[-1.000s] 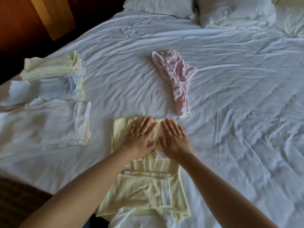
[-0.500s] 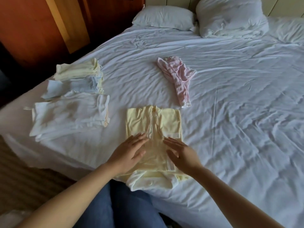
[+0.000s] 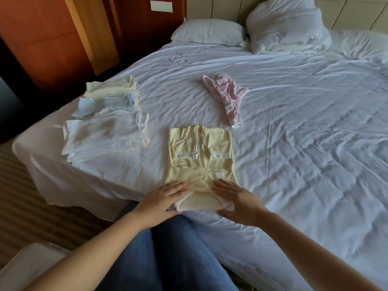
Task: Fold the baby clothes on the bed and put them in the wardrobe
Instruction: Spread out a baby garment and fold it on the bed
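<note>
Shown bare along the whole visible length, from near edge to wrist: left forearm (image 3: 94, 255) and right forearm (image 3: 304, 242). Likewise bare: left hand (image 3: 161, 201) and right hand (image 3: 237, 201), fingers smooth in outline, nails too small to make out. At near centre, between the forearms: two legs in mid-blue denim jeans (image 3: 168, 259), cloth plain and matt, marked by soft lengthwise creases. Dark narrow gap between the thighs, running near to far. Denim paler on the far, upper surfaces, darker towards the near edge.
</note>
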Demonstrator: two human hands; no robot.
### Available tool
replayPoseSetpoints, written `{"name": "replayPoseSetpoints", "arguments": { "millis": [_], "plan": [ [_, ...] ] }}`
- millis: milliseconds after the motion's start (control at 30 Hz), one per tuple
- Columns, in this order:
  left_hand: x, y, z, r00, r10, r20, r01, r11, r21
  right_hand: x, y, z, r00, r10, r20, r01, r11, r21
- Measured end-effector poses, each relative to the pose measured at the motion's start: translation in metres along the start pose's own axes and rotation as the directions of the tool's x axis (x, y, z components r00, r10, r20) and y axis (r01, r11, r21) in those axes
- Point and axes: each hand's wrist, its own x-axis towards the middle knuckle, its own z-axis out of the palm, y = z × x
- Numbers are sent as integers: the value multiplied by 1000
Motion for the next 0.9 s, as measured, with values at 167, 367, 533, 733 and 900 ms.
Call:
{"name": "replayPoseSetpoints", "arguments": {
  "millis": [167, 367, 533, 733, 900],
  "plan": [
    [4, 3, -2, 995, -85, -43, 77, 982, -175, 1, -6, -9, 995, 87, 49, -88, 996, 27],
    [17, 15, -25, 934, -343, -98, 293, 895, -336, 14, -20, -36, 932, 343, 119, -356, 926, 123],
    [24, 10, -51, 936, -350, -42, 309, 871, -382, 31, -28, -72, 884, 360, 299, -416, 897, 151],
    [55, -6, -88, 809, -516, -281, 309, 781, -543, 82, -21, -108, 879, 477, -19, -447, 835, 322],
    [100, -30, -108, 734, -577, -358, 405, 795, -451, 140, 1, -115, 837, 528, -146, -476, 833, 282]
  ]
}}
